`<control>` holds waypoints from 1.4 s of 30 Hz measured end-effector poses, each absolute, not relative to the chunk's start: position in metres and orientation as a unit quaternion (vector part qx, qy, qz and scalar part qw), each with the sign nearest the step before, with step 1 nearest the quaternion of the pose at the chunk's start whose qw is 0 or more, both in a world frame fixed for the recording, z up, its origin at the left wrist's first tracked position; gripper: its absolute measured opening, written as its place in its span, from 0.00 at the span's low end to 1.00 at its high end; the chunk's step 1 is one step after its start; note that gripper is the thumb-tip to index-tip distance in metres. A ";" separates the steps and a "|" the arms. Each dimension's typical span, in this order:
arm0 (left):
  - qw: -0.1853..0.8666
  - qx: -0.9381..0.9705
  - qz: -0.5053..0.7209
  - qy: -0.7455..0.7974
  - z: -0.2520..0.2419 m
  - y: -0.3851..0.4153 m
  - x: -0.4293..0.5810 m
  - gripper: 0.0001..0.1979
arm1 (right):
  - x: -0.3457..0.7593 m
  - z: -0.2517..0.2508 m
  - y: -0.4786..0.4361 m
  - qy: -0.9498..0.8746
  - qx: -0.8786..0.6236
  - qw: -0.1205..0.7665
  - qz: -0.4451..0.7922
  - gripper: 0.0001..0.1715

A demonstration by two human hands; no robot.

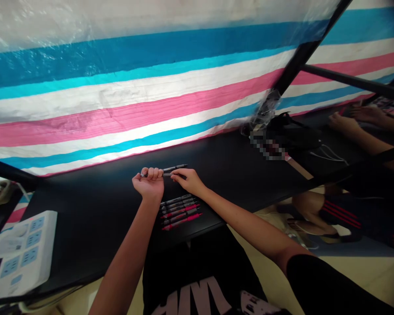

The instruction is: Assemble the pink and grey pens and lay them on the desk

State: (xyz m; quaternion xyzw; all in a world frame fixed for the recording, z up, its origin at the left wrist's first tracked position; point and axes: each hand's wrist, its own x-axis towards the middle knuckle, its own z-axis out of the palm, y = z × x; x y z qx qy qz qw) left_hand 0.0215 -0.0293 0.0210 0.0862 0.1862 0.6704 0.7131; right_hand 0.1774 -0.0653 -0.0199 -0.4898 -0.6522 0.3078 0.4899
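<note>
The left hand point(149, 183) has its grip closed in a fist around one end of a dark pen point(175, 168), held just above the black worktop point(95, 210). The right hand point(189, 180) pinches the barrel just beside it, fingers clamped on it too. Working the pen well seems to call for keeping both hands in line with its length, without bending it. A row of pens point(180, 212) lies under the wrists near the front edge, so the forearms are best held high. Open room lies to the left, toward the power strip point(22, 251); a co-worker's hands point(351, 120) are well apart on the right
</note>
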 end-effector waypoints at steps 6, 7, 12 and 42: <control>0.716 0.092 0.664 0.197 0.024 -0.030 0.023 0.19 | 0.179 -0.022 -0.064 -0.648 -0.497 0.497 0.294 0.13; 0.716 0.094 0.663 0.196 0.024 -0.030 0.023 0.20 | 0.179 -0.022 -0.064 -0.647 -0.498 0.497 0.293 0.13; 0.718 0.085 0.663 0.192 0.024 -0.031 0.024 0.20 | 0.180 -0.022 -0.065 -0.651 -0.498 0.494 0.292 0.14; 0.723 0.089 0.655 0.202 0.027 -0.026 0.020 0.17 | 0.180 -0.014 -0.061 -0.630 -0.479 0.460 0.402 0.15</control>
